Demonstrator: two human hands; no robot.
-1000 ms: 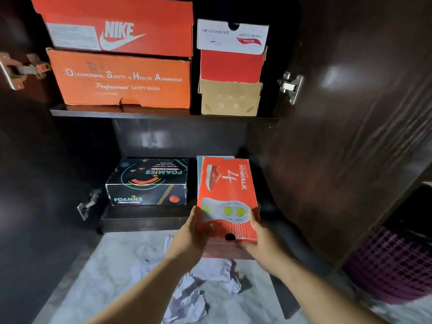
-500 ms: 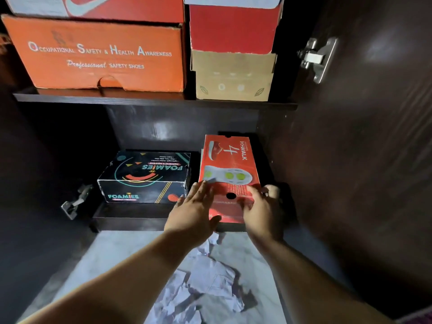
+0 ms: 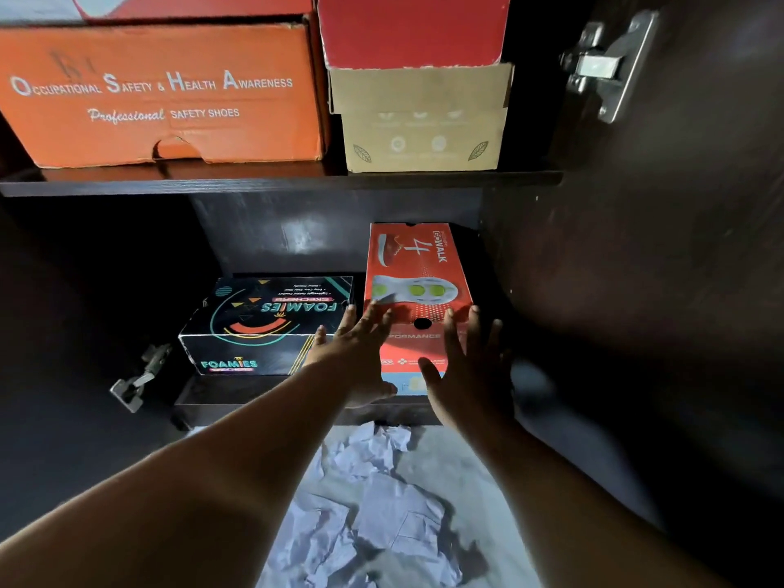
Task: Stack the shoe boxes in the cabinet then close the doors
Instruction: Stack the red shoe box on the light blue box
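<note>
A red GoWalk shoe box (image 3: 418, 269) sits on the cabinet's bottom shelf (image 3: 237, 394), on top of another box whose pale front shows below it. Beside it on the left lies a black Foamies box (image 3: 267, 320). My left hand (image 3: 360, 358) has straight, spread fingers against the red box's near left corner. My right hand (image 3: 471, 367) is spread flat in front of the box's near right end; contact is unclear. On the upper shelf (image 3: 280, 182) stand an orange safety-shoes box (image 3: 161, 95), a tan box (image 3: 420, 120) and a red box (image 3: 411, 27) on it.
The dark right cabinet door (image 3: 657, 269) stands open with a metal hinge (image 3: 606, 65) near its top. A lower left hinge (image 3: 138, 381) juts out by the left door. Crumpled white paper (image 3: 369, 502) lies on the marble floor in front of the cabinet.
The red box has slid deeper onto the bottom shelf. Both hands have gone from gripping its near end to flat, spread fingers. The camera has moved closer.
</note>
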